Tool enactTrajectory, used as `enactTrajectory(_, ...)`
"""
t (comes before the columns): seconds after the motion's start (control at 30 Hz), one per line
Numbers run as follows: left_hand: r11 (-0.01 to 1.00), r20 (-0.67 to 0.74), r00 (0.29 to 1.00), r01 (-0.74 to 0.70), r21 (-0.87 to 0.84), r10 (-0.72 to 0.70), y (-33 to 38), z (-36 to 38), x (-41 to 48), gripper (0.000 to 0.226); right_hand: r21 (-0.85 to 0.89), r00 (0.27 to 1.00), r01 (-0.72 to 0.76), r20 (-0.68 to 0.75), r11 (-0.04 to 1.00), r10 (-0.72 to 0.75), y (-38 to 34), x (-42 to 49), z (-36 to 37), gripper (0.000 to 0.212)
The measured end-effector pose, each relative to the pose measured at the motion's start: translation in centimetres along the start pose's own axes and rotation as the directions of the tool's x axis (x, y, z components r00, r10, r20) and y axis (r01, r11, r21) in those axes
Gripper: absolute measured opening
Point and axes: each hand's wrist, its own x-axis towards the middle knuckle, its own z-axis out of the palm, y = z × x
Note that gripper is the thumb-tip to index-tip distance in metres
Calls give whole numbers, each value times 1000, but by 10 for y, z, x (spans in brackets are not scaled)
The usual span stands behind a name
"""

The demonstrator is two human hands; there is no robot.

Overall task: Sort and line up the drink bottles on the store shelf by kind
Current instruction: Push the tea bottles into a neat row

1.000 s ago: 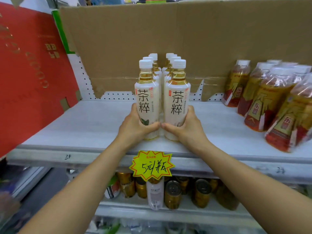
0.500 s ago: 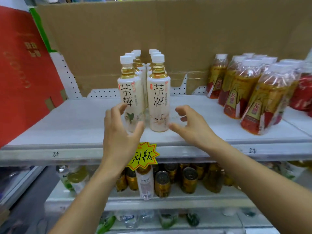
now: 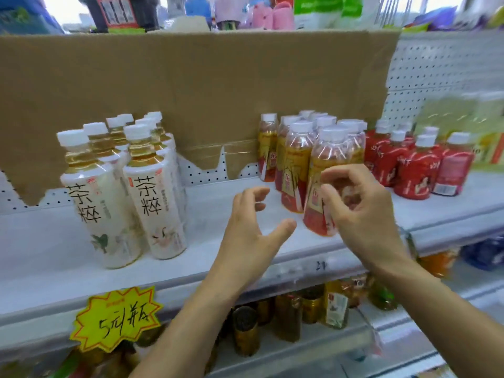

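Two rows of white-labelled tea bottles stand at the left of the grey shelf. A group of yellow-and-red labelled bottles stands in the middle, with red-labelled bottles to their right. My left hand hovers open over bare shelf, between the white bottles and the yellow-red ones, touching neither. In front of the nearest yellow-red bottle my right hand has its fingers curled and apart, holding nothing. That hand hides part of the bottle.
A cardboard sheet backs the shelf, with white pegboard to its right. A yellow star price tag hangs on the shelf's front edge. Gold cans and bottles stand on the shelf below. Pale green bottles are at far right.
Both hands have let go of the white tea bottles and moved right, toward the yellow-red bottles. The view has swung right with them.
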Motion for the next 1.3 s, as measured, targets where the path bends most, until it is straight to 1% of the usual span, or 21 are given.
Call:
enactTrajectory(0.13,997,-30,998,-54,49,55,20,52,35,79,1,996,39,-76,999,-38,39,41,-33,21)
enactTrajectory(0.23,997,-149,988,-40,58,49,36,83,67,100,-6,998,13,-58,1000,-13,64,81,-47,30)
enactTrajectory(0.27,998,-195,980,-25,63,37,41,92,75,103,-13,1000,-15,-3,1000,15,71,94,-48,36)
enactTrajectory(0.33,997,-274,961,-7,73,27,47,108,84,102,9,983,-64,170,998,61,83,116,-48,49)
enactTrajectory(0.4,999,-334,942,-10,48,25,48,117,86,98,26,938,-47,345,999,36,91,130,-44,56)
enactTrajectory(0.47,999,-388,922,7,48,12,46,115,83,96,26,897,7,442,1000,-18,96,136,-41,59)
enactTrajectory(0.63,977,-524,850,153,147,-54,30,78,75,98,32,897,41,439,999,-51,113,147,-51,58)
enactTrajectory(0.83,909,-623,757,378,174,-195,14,38,85,103,-120,922,23,387,993,26,136,164,-73,59)
enactTrajectory(0.87,891,-662,739,378,252,-126,16,37,86,103,-143,913,1,404,990,58,138,168,-75,59)
enactTrajectory(0.9,867,-691,723,329,375,25,20,37,88,102,-185,901,-5,425,983,85,139,171,-76,59)
enactTrajectory(0.93,829,-679,701,233,508,219,28,38,92,99,-246,900,32,429,969,78,138,175,-76,58)
enactTrajectory(0.97,786,-630,676,122,607,381,40,42,98,93,-306,913,110,407,946,25,134,179,-75,57)
enactTrajectory(1.0,742,-552,687,29,670,472,50,47,107,85,-346,922,211,381,914,-68,128,183,-71,56)
enactTrajectory(1.03,705,-460,736,-32,708,496,61,52,117,78,-358,913,309,370,881,-170,119,187,-67,54)
enactTrajectory(1.07,686,-371,806,-59,725,461,70,57,130,71,-351,892,383,383,854,-242,108,192,-61,52)
enactTrajectory(1.1,672,-289,880,-45,739,377,77,62,143,67,-346,864,437,419,830,-280,97,197,-54,51)
enactTrajectory(1.13,629,-218,937,-4,778,275,81,65,157,63,-347,833,475,474,809,-285,89,203,-46,48)
enactTrajectory(1.17,549,-158,972,37,835,174,82,66,169,59,-366,799,497,547,787,-250,82,209,-37,45)
enactTrajectory(1.2,475,-107,992,59,878,74,83,65,178,55,-396,758,510,627,763,-181,77,215,-29,42)
enactTrajectory(1.23,439,-65,998,65,896,-16,82,63,185,54,-417,711,519,695,746,-106,74,221,-23,40)
enactTrajectory(1.3,469,3,991,60,881,-132,82,55,194,55,-411,629,500,777,762,6,73,230,-15,37)
